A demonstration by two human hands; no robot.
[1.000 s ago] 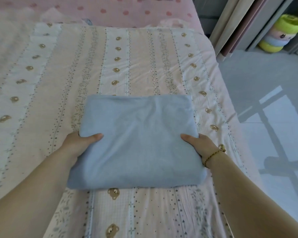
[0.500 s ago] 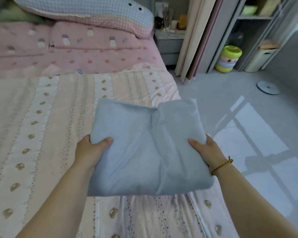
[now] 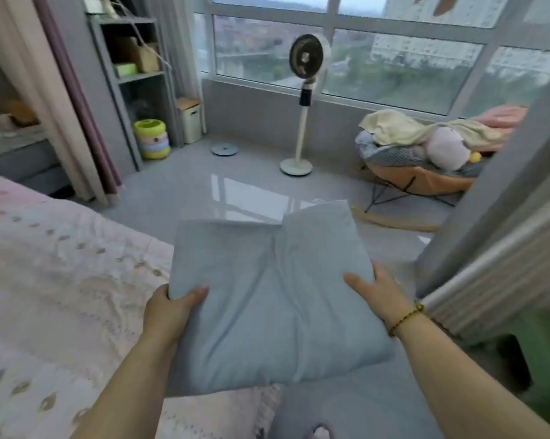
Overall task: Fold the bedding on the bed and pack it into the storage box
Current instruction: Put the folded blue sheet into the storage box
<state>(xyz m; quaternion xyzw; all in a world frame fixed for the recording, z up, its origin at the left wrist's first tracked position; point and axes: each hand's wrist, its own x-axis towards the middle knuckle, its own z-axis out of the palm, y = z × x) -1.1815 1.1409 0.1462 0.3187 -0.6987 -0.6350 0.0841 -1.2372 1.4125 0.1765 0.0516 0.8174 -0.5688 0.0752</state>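
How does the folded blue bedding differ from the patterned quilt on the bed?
The folded blue bedding is plain blue; the patterned quilt is pale pink with printed motifs. The bedding is a compact bundle; the quilt lies spread flat. The left hand and right hand hold the bedding up; the quilt rests on the bed. Both are soft fabric.

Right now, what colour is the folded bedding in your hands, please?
Plain pale blue folded bedding, seen in the head view.

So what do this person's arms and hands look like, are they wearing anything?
Both forearms are bare, with no sleeves or gloves in view. Nothing worn shows on the left hand. The right hand has a thin bracelet of small amber-gold beads at the wrist.
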